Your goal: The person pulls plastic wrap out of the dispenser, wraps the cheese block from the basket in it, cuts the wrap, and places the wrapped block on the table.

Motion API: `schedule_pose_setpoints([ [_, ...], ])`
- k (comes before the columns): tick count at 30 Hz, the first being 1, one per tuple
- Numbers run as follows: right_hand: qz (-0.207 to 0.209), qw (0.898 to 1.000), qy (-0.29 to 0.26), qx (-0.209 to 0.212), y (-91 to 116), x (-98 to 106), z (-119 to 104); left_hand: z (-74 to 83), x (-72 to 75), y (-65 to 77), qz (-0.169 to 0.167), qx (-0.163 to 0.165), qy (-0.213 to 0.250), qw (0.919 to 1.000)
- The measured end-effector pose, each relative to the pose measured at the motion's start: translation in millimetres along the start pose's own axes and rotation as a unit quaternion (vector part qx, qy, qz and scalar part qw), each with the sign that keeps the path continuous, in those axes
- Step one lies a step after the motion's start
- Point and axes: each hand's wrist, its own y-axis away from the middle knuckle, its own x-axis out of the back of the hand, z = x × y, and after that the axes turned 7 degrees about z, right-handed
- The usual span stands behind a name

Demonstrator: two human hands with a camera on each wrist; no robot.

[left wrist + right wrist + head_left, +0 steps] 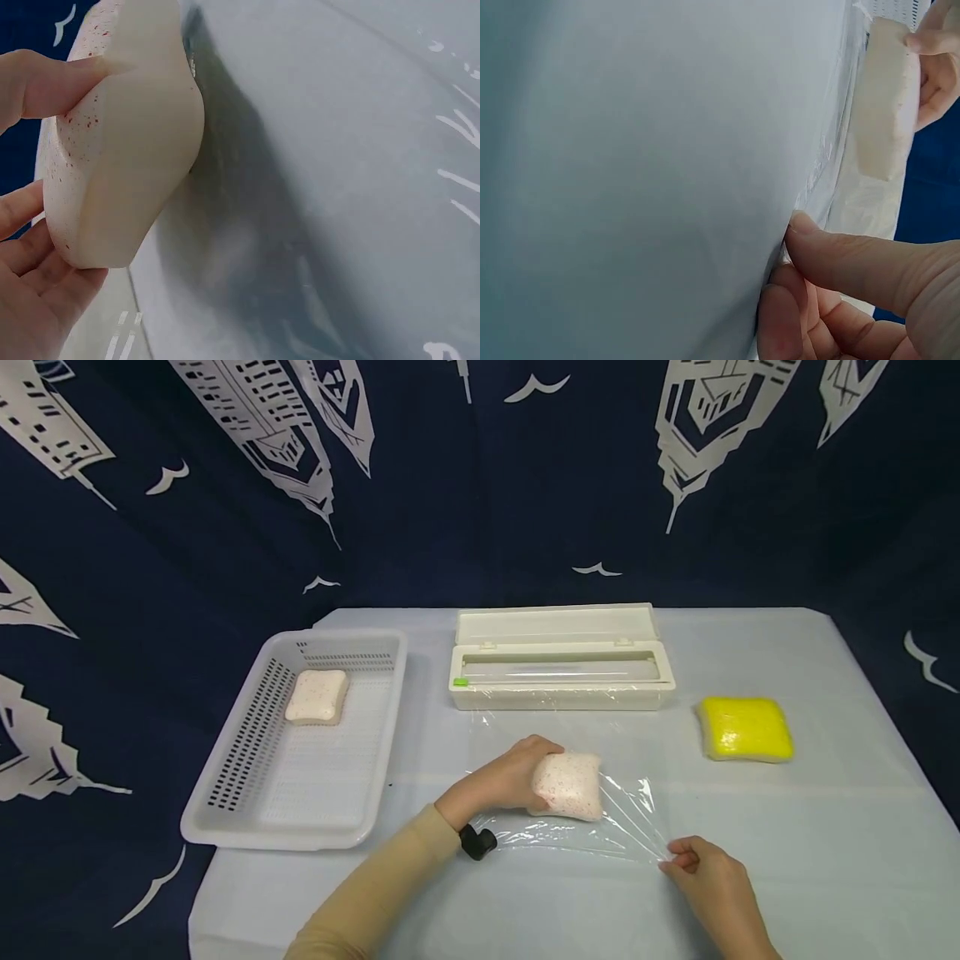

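My left hand (517, 777) grips a pale, pillow-shaped block with red specks (572, 787) by its left side. In the left wrist view the thumb lies on the speckled face of the block (124, 150) and the fingers hold its lower edge. Under the block spreads a sheet of cling film (558, 835), running back to the cream dispenser box (562, 697). My right hand (708, 881) pinches the near right corner of the film between thumb and fingertips. Creases fan from that corner toward the block. In the right wrist view, the right thumb (855, 259) presses against the film's edge.
A white perforated basket (315, 810) stands at the left, with another pale block (317, 697) inside. To the right lies a shiny yellow block (746, 729). The dispenser's lid (555, 625) is raised at the back. A dark patterned cloth (480, 485) hangs behind the white-covered table (847, 860).
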Motion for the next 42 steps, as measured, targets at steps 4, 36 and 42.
schedule_pose_setpoints([
  [4, -0.013, 1.000, 0.002, -0.005, -0.8, -0.2, -1.6, -5.9, -2.8, 0.3, -0.009, 0.015, -0.007, 0.9998],
  [36, 0.078, 0.990, 0.036, 0.115, 6.7, -0.3, 1.4, -44.7, -10.3, 109.0, 0.058, 0.027, -0.081, 0.9947],
  [42, 0.138, 0.957, 0.050, 0.248, 3.8, -11.0, -0.3, -49.5, -15.6, 107.7, 0.067, 0.031, -0.093, 0.9929],
])
